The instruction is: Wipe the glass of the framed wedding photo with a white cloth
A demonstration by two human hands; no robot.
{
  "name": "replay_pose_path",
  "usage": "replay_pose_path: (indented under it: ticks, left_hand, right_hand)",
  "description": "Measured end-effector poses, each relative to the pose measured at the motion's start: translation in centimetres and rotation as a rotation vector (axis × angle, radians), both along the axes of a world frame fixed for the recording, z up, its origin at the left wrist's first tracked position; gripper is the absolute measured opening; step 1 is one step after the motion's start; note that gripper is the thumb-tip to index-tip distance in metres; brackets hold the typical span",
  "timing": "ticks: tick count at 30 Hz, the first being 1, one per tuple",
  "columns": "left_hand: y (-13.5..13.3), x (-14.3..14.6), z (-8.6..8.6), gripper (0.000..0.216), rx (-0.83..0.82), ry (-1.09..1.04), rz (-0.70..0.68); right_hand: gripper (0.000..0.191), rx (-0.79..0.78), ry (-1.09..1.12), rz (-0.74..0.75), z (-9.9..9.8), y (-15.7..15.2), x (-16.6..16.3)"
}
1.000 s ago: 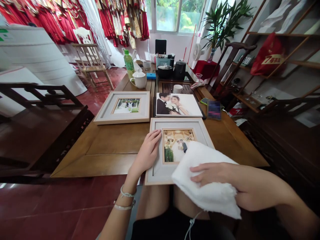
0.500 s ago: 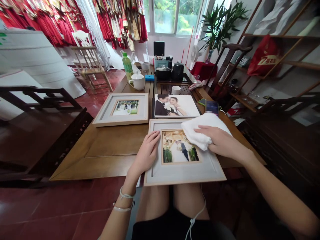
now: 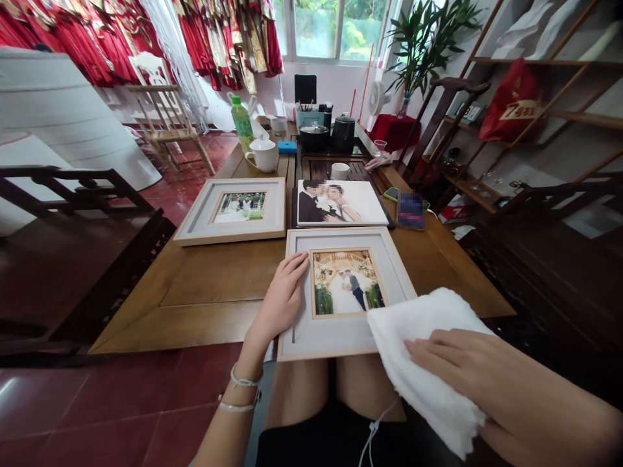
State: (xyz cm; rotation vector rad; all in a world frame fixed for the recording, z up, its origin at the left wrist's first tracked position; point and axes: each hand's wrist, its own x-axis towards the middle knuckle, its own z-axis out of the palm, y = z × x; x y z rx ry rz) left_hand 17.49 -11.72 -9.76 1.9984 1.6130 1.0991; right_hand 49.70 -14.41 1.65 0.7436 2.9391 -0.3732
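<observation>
A white-framed wedding photo (image 3: 335, 337) lies at the near edge of the wooden table (image 3: 219, 285), overhanging my lap. My left hand (image 3: 282, 301) rests flat on the frame's left border, fingers stretched out. My right hand (image 3: 462, 363) presses a folded white cloth (image 3: 423, 357) over the frame's lower right corner, fingers laid on top of the cloth.
A second framed photo (image 3: 233, 211) and an unframed wedding print (image 3: 341, 202) lie farther back, with a phone (image 3: 411, 211) beside the print. A white teapot (image 3: 263, 154), green bottle (image 3: 238, 120), cup and kettles stand at the far end. Dark wooden chairs flank the table.
My right hand has swept the cloth from the frame's upper right corner down to its lower right corner. My left hand stayed on the left border.
</observation>
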Motion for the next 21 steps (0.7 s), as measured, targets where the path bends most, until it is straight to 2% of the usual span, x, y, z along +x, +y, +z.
replay_pose_path:
  ticks: [2, 4, 9, 13, 18, 21]
  left_hand:
    - [0.0, 0.0, 0.0, 0.048, -0.004, 0.005, -0.002]
    - [0.0, 0.0, 0.1, 0.048, -0.015, 0.013, 0.001]
    - [-0.1, 0.0, 0.1, 0.05, -0.023, 0.012, -0.005]
    - [0.0, -0.1, -0.2, 0.051, -0.013, 0.02, -0.016]
    - [0.1, -0.2, -0.4, 0.054, 0.008, 0.02, -0.016]
    - [0.0, 0.0, 0.1, 0.053, 0.019, 0.021, -0.027]
  right_hand:
    - [0.06, -0.069, -0.003, -0.059, 0.2, 1.0, -0.3]
    - [0.056, -0.07, -0.009, -0.139, 0.0, 3.0, -1.1]
    - [0.051, 0.142, 0.03, -0.238, -2.0, 8.9, -4.5]
    - [0.049, 0.221, 0.145, -0.178, -3.3, 11.7, -7.6]
    - [0.046, 0.116, 0.251, 0.0, -3.7, 13.0, -11.7]
    - [0.046, 0.084, 0.265, 0.05, -3.5, 13.3, -14.2]
